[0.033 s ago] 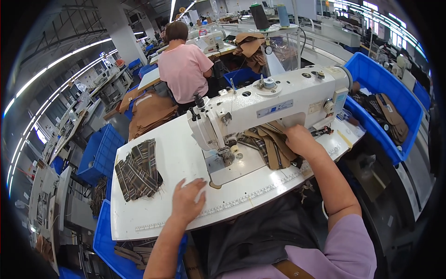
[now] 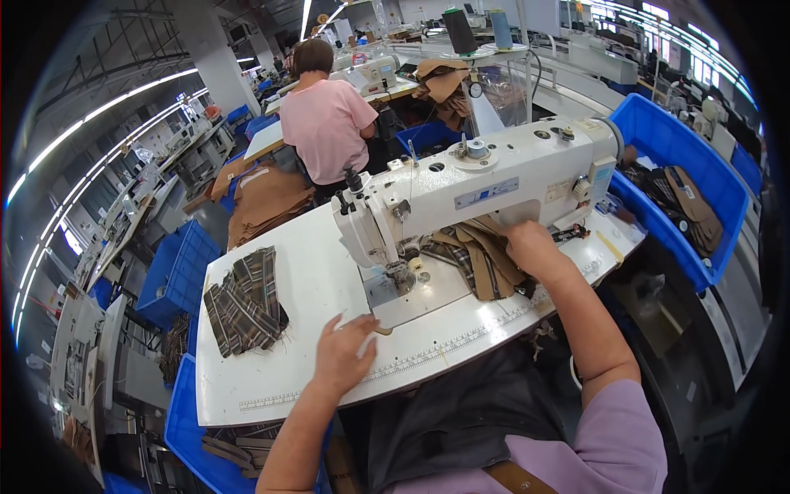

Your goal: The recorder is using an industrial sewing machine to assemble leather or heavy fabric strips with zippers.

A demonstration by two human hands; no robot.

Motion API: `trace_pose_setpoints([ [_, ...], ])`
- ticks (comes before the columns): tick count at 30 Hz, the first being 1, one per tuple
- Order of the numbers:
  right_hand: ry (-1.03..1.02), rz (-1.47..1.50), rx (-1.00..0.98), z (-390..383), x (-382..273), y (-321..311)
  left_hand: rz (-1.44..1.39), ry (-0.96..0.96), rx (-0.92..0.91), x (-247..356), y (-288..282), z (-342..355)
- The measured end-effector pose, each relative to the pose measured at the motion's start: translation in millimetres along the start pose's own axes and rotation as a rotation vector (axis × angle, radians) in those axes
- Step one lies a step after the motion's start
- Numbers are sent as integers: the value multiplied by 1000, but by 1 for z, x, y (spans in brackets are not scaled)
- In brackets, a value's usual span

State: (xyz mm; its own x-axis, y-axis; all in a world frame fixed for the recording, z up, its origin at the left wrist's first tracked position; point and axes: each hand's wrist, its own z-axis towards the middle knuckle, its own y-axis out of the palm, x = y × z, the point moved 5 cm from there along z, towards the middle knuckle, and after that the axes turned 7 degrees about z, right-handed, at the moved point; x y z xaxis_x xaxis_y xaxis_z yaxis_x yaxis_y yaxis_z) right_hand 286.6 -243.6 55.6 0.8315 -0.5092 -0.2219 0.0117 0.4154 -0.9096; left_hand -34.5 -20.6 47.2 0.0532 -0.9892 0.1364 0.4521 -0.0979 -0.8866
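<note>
Nearest, the left hand [image 2: 339,354] spreads loosely at the presser foot's [image 2: 404,284] seven o'clock; beyond, at three, the right hand [image 2: 535,245] reaches the pieces [image 2: 485,262], grip hidden. Apparently picking one out, which calls for a clean pinch.

We are seeing the right hand [image 2: 535,249] only partly: its fingers are hiding by the fabric pieces [image 2: 489,273], so we are not making out their grip. The sewing machine [image 2: 494,196] is covering the pieces' far ends. The white table [image 2: 304,276] is hiding some of the lower blue bin [image 2: 183,416], while the bottom edge is cutting off the left forearm [image 2: 298,440]. A co-worker [image 2: 325,132] is facing away, concealing both hands, and we are finding distant workstations [image 2: 123,226] too small to read.
</note>
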Motion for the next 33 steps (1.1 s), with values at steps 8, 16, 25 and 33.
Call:
trace_pose_setpoints([
  [8,155,953,25,-75,-61,-43,-122,64,151,65,35,59],
  [16,206,1684,-486,-134,-135,24,-25,193,120,43,33,49],
  [25,-300,714,-345,-47,-161,23,91,229,-60,-8,37,14],
  [33,-729,356,-73,8,-162,66,108,189,-354,-12,31,43],
])
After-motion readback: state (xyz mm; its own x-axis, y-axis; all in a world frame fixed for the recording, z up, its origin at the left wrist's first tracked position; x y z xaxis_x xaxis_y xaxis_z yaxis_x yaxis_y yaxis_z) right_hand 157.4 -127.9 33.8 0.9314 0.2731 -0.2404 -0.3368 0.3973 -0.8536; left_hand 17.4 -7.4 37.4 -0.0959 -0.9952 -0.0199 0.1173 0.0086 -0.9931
